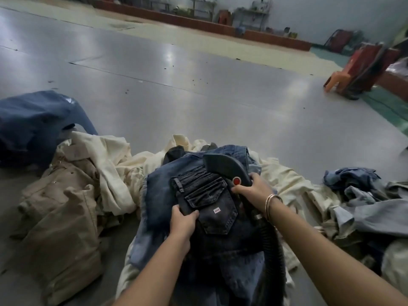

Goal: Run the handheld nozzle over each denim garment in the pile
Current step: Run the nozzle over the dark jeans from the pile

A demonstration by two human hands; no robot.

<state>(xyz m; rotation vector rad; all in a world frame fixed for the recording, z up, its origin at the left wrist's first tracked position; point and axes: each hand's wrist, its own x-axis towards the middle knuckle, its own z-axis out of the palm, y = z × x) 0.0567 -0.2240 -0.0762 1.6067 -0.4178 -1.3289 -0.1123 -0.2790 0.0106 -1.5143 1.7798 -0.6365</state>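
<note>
A pile of denim garments (161, 195) lies on the floor in front of me. On top is a dark grey pair of jeans (217, 215) with a back pocket and a small label showing. My left hand (183, 221) grips the jeans at their left edge by the pocket. A dark handheld nozzle (223, 165) with a red button rests its head on the far end of the jeans, and my right hand (250, 189) grips its handle. Its ribbed black hose (272, 250) runs back toward me under my right forearm.
Cream and tan garments (66, 208) are heaped to the left, a dark blue garment (33, 120) lies beyond them, and light blue denim (357, 195) lies to the right. Grey glossy floor (176, 80) stretches ahead. An orange stool (337, 79) and red chairs stand far right.
</note>
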